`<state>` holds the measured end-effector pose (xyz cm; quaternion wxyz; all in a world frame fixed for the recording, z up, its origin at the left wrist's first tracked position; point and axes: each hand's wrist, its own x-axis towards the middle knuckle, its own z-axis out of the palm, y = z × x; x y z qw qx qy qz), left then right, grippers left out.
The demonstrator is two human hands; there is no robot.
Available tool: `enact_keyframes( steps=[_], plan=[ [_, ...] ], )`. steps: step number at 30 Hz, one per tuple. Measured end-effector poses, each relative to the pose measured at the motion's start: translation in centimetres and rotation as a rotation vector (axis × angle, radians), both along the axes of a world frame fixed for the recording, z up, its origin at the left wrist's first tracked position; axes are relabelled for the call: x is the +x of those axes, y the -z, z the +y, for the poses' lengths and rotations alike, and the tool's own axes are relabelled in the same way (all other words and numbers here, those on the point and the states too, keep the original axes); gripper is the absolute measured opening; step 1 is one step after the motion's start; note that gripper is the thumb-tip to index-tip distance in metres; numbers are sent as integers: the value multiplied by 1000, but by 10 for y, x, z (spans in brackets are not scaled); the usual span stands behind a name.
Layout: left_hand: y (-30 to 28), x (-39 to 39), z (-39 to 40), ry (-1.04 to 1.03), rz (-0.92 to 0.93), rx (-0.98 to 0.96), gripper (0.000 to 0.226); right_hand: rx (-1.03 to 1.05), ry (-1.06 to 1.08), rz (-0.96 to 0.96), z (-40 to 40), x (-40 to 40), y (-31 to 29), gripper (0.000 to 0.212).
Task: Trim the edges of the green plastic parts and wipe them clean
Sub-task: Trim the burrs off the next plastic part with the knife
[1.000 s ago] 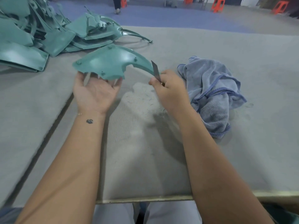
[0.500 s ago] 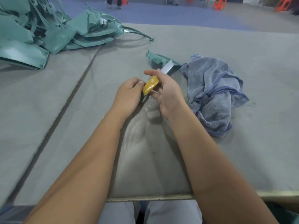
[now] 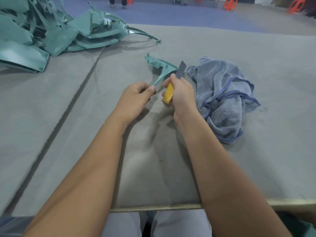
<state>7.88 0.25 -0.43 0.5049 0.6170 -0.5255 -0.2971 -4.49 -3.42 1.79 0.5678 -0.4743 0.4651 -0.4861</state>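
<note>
A green plastic part [image 3: 159,65] stands edge-on on the grey table, its thin curved tip pointing toward me. My left hand [image 3: 136,96] pinches that tip between thumb and fingers. My right hand [image 3: 179,94] grips a yellow-handled utility knife [image 3: 169,93], whose grey blade points up and away beside the part's edge. A crumpled blue-grey towel [image 3: 225,98] lies just right of my right hand.
A pile of green plastic parts [image 3: 51,35] fills the far left of the grey felt table [image 3: 68,134]. Fine shavings lie on the felt below my hands. A seam runs diagonally at the left. Orange stools [image 3: 230,4] and a person's legs stand on the floor beyond.
A second ago my left palm held the part up flat; it now stands edge-on on the table with my left hand pinching its tip, and the knife has turned blade-up.
</note>
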Motion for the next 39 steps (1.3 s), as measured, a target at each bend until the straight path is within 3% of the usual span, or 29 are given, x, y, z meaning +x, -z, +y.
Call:
enact_keyframes(
  steps=[7,11,15,18,21,24,29,34,39],
  plan=[
    [0,4,2,-125,-175,-52,21,-182,-148,83,2,4,6,32],
    [-5,5,1,-191,-67,-15,26,-124,-275,114,1,8,6,52],
    [-11,5,0,-107,158,52,29,-234,-251,248,1,8,11,34],
    [-8,3,2,46,78,43,26,-293,-240,274,2,8,13,28],
    [-4,4,2,66,46,27,23,-275,-268,182,4,7,13,25],
    [-4,6,-1,17,2,57,34,-260,-251,235,4,7,15,25],
    [-7,11,-2,86,363,110,57,-202,-331,223,6,4,12,29],
    [-5,10,0,179,505,61,28,-193,-434,181,8,5,11,30],
    [-7,10,3,241,580,51,21,-128,-433,118,4,2,10,32]
  ],
)
